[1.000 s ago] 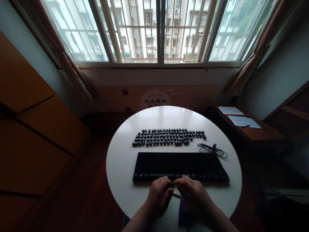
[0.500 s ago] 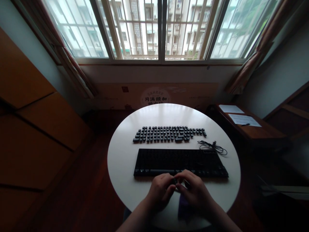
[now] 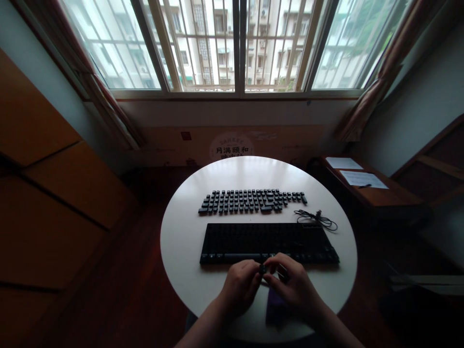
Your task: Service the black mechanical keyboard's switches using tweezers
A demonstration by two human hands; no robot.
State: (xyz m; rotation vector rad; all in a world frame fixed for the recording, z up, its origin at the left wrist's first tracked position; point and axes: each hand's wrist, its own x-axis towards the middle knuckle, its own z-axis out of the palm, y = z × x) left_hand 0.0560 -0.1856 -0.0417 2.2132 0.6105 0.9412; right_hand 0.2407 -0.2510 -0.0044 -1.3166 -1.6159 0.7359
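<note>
In front of the keyboard's near edge, my left hand [image 3: 241,285] pinches a small black keycap [image 3: 262,268] between thumb and forefinger. My right hand [image 3: 292,285] meets it from the right, its thumb and fingertips closing on the same keycap. Something dark shows within the curl of the right fingers, too dim to name. Below the right hand is a purple cloth [image 3: 274,309], partly covered by it. The black keyboard [image 3: 261,239] lies just beyond both hands. Farther back, loose black keycaps [image 3: 241,200] are laid out in rows.
Everything rests on a round white table [image 3: 181,241]. A bundled black cable [image 3: 319,220] lies behind the keyboard's right end. At right, a low wooden table [image 3: 391,195] bears papers [image 3: 362,179] and a pen. Windows [image 3: 239,48] stand beyond.
The keycap shows more plainly between the fingertips, as the right forefinger has shifted off its top. The whole view has swung slightly; the keyboard and laid-out keycaps stay put on the table.
</note>
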